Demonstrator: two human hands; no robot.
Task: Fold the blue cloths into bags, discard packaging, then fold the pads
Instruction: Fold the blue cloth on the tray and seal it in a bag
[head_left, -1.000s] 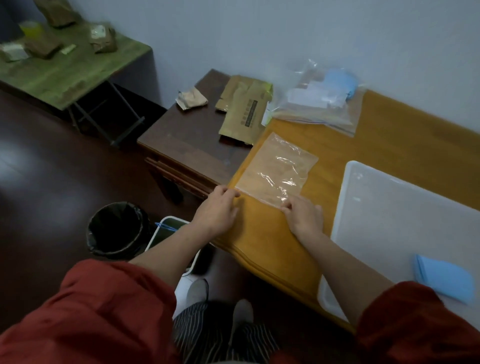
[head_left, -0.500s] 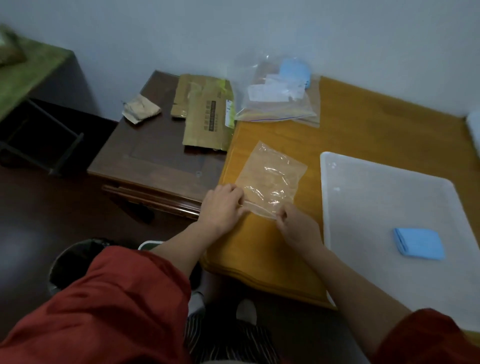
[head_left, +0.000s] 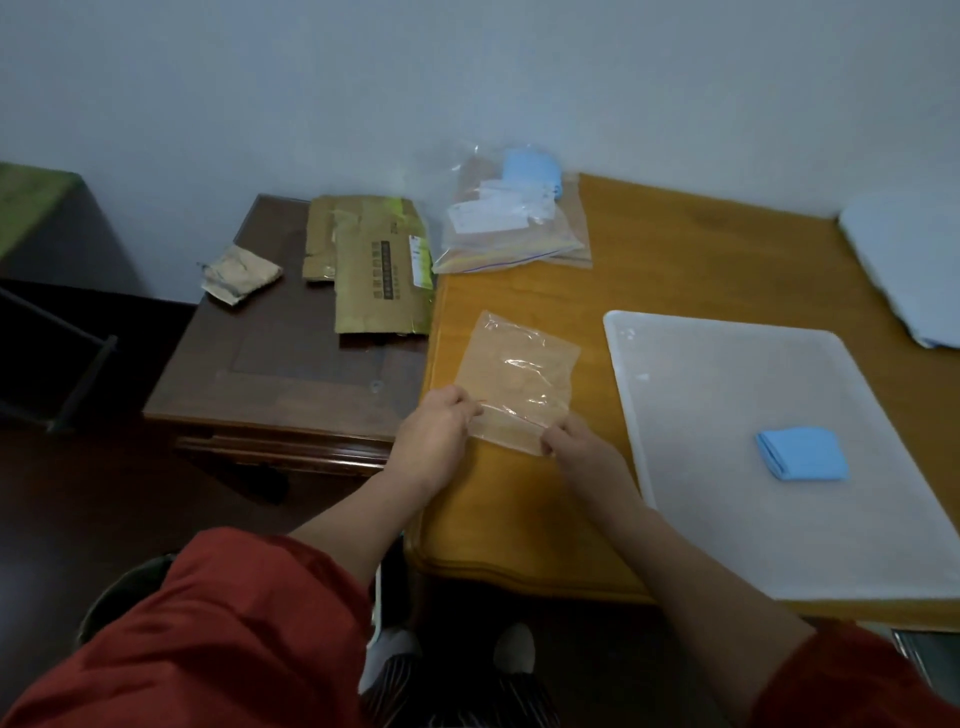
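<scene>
Tabletop (head_left: 701, 249): left hand (head_left: 434, 439) and right hand (head_left: 576, 449) now pinch the bag (head_left: 514, 374).

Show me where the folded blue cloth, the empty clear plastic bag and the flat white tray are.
folded blue cloth (head_left: 802, 454), head view, top middle.
empty clear plastic bag (head_left: 519, 371), head view, its centre.
flat white tray (head_left: 727, 395), head view, bare surface.

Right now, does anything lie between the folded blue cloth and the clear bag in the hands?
Nothing visible does. Only bare white board and a strip of table lie between the blue cloth and the clear bag, whose near edge the left hand and right hand pinch.
</scene>
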